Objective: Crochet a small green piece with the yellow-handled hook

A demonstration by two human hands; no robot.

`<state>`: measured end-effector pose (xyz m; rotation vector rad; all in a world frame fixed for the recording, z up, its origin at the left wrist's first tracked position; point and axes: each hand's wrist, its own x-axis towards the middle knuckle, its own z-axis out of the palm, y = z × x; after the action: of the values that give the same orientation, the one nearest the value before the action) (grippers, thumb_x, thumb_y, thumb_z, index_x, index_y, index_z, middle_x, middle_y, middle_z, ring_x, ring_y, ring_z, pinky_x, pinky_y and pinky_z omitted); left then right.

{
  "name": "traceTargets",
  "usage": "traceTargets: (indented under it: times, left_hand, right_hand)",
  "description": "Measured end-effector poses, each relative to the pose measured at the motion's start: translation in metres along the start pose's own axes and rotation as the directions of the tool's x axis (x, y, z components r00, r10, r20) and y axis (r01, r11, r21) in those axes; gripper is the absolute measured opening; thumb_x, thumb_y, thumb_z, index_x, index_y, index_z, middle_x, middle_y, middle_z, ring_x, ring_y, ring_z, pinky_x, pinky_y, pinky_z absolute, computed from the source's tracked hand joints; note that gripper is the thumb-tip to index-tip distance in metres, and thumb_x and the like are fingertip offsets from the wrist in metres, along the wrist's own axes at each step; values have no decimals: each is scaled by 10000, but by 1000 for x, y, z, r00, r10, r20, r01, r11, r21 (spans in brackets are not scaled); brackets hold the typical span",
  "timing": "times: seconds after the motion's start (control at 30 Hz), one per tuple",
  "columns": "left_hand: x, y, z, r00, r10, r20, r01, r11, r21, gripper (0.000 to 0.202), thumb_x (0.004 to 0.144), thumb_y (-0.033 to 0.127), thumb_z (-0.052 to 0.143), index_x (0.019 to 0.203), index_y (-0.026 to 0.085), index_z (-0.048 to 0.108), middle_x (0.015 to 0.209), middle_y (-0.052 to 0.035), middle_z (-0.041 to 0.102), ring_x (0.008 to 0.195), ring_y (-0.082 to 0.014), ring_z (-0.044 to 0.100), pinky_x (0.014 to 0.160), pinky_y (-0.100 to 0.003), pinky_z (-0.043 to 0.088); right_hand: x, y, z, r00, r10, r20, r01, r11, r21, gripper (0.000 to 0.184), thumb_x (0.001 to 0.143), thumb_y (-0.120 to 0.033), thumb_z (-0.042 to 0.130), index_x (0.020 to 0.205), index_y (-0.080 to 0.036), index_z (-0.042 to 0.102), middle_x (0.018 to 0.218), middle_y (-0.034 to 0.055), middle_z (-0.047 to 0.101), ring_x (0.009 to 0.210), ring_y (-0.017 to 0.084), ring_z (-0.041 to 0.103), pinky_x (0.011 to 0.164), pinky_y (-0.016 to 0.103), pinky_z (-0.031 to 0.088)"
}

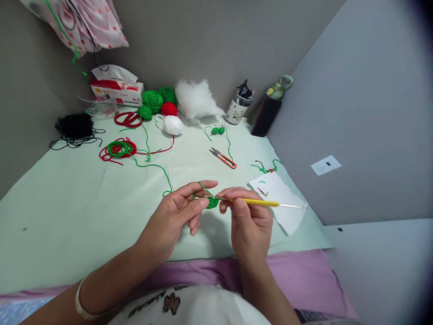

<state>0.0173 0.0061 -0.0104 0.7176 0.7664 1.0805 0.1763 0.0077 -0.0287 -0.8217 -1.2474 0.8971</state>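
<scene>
1. We have the small green yarn piece (212, 203) between our hands, above the table (84, 207), with the tip of the hook (261, 202) at its upper edge.
2. To work it well, we should keep the strand (205, 189) evenly taut — neither slack nor tight — and turn the hook gently.
3. Our left hand (172, 214) pinches the piece, the strand crossing its index finger; our right hand (251, 221) is closed around the hook.

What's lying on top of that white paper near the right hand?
A few short green and red yarn snippets lie on the paper. The right hand and yellow-handled hook cover part of it, so anything there is hidden.
</scene>
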Motion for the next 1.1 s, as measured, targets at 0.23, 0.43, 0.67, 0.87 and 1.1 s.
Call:
traceTargets:
  times: [0.23,0.43,0.67,0.87,1.1]
  left_hand:
    - [0,0,-4,1000,15,-12,-14,999,30,221,888,272,850,1108,294,855,868,33,642,495,-5,424,468,-172,365]
    - [-3,-4,-9,994,97,-51,-88,983,160,242,906,259,817,1139,317,846,789,50,598,523,-27,430,493,-176,359]
    - [-1,-6,-13,990,131,-49,-116,965,235,247,916,255,804,1148,331,839,668,74,532,514,-43,419,504,-178,353]
    - [-2,-6,-6,980,164,-114,-128,954,271,266,878,218,832,1124,316,851,672,69,540,527,-49,440,499,-158,382]
    - [1,-4,-3,990,-138,12,137,973,-186,395,819,279,909,1202,219,836,666,81,454,492,-19,280,426,-119,342]
  right_hand:
    - [1,-4,-6,998,45,36,-48,994,100,208,1075,-281,590,989,-241,775,932,27,798,739,133,708,673,274,597]
    - [-7,-12,-5,987,-134,88,146,978,-148,241,1081,-176,537,1081,-251,766,994,31,790,816,149,713,728,304,610]
    - [-9,-10,-3,966,-238,106,255,946,-200,264,1072,-126,511,1127,-247,739,1016,43,791,835,164,719,709,316,619]
    - [-10,-7,-7,895,-371,247,442,804,-398,277,1046,-90,527,1202,-231,707,1016,65,776,940,209,748,775,362,633]
    - [-12,-1,-10,819,-476,321,568,588,-577,349,981,-77,659,1248,-282,751,1103,69,771,1003,219,742,816,355,634]
